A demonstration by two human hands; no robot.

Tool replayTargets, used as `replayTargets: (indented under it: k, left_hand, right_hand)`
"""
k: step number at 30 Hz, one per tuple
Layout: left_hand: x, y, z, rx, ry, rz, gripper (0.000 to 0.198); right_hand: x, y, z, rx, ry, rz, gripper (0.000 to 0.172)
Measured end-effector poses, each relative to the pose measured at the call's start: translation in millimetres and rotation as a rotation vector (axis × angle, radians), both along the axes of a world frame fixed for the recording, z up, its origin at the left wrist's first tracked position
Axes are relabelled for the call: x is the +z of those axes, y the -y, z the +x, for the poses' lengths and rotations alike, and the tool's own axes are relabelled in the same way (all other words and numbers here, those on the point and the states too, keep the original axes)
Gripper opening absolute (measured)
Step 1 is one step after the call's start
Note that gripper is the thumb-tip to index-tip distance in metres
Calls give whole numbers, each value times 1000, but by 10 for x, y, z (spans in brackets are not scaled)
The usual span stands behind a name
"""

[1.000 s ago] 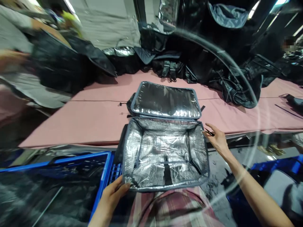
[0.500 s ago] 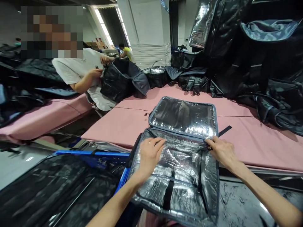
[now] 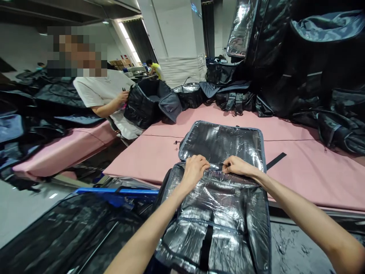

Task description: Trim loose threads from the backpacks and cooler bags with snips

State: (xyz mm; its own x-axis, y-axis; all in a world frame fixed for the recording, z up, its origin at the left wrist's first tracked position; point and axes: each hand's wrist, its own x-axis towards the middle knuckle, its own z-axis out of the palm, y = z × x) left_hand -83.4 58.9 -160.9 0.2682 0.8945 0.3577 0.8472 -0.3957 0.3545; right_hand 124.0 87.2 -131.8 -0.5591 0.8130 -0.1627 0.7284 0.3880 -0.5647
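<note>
An open insulated bag [image 3: 216,224] with a silver foil lining lies at the near edge of the pink table [image 3: 154,148]. Its foil-lined lid [image 3: 222,142] is folded back flat on the table. My left hand [image 3: 195,171] is closed on the bag's far rim, where the lid joins. My right hand [image 3: 238,166] pinches the same rim just to the right, fingers pressed together. The two hands sit close, a small gap between them. A black strap [image 3: 276,160] sticks out from under the lid on the right.
A person in a white shirt [image 3: 99,91] sits at the left, handling a black bag [image 3: 145,101]. Black bags are heaped along the far side and right [image 3: 313,76]. A blue crate [image 3: 119,192] with dark bags stands at my lower left.
Both hands moved inward along the bag's far rim: the left from the left corner, the right from the right corner, and now meet near the middle. The view shifted slightly.
</note>
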Motion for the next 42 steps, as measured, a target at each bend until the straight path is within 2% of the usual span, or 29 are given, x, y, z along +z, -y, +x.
replayTargets:
  k: [3,6,8,11,14,19,22,24,25,28,30,33,37,42]
  left_hand:
    - [-201,236,103,170,94,212,20]
    - [-384,401,242,236,116,214,24]
    - [-441,434,341,273,107,193,26]
    - [-424,421,438,274,104,119,19]
    - [-327,404,418,237,197,-13,19]
    - [-131,356,234,25,323,-220,17]
    - [-80,303,160,-17,336,-269,17]
    - [-80,273,135,-33,337,-289,17]
    - [-85,261,128,-42,338,-296,17]
    - [-103,240,113,-64,338,-293,17]
    - [-108,236,105,-76,338,-290,17]
    - [-104,237,98,-84,355,-296,16]
    - [-93,238,98,-79,363,-300,16]
    - [-101,232,95,-83,373,-303,16]
  right_hand:
    - [-41,-79,46,-6,-79,-119,13]
    - [-83,-92,57,-23,-127,-173,13]
    - [-93,-92,50,-34,-141,-186,13]
    - [-90,-90,45,-48,-144,-179,12]
    - [-86,-80,53,-54,-134,-167,10]
    - [-76,-18,83,-40,-120,-140,18]
    - [-56,75,139,-59,-97,38,27]
    - [-44,164,188,-63,-44,278,36]
    - [-39,213,207,-48,5,415,34]
    - [-23,349,213,94,188,770,16]
    - [-11,406,168,203,256,922,26]
    - [0,421,76,296,252,987,36]
    - [-11,368,21,353,263,999,38]
    - [-23,352,47,326,261,1037,36]
